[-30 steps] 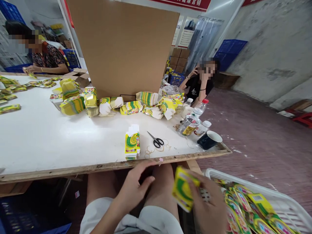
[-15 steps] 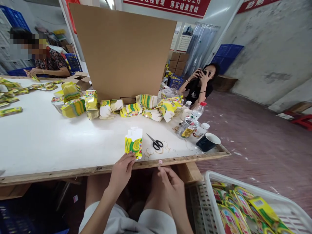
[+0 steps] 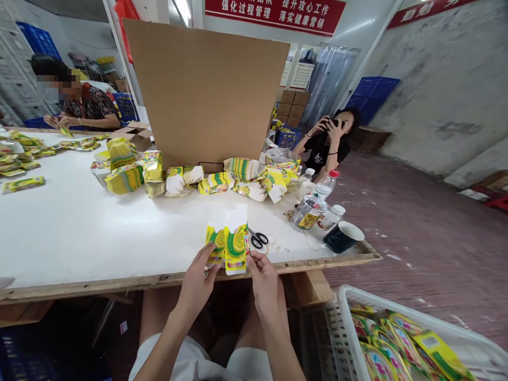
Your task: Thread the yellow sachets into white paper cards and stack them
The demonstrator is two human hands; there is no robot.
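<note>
Both my hands are at the near edge of the white table (image 3: 79, 233). My left hand (image 3: 198, 278) pinches a small stack of flat yellow-green carton sleeves (image 3: 215, 244) standing at the table edge. My right hand (image 3: 262, 278) grips one yellow-green carton sleeve (image 3: 236, 242) raised just in front of that stack, its white flap pointing up. The two sleeves touch or nearly touch side by side.
Black scissors (image 3: 259, 239) and rubber bands lie just behind the sleeves. A dark mug (image 3: 343, 236), a glass jar (image 3: 307, 211) and bottles stand at the right corner. Piles of sleeves (image 3: 123, 177) line a tall cardboard sheet (image 3: 206, 90). A white basket (image 3: 400, 338) of yellow packets sits lower right. Two people sit beyond.
My right hand dropped its yellow packet, rose from my lap to the table edge and took hold of a sleeve. My left hand reached up to the stack and grips it.
</note>
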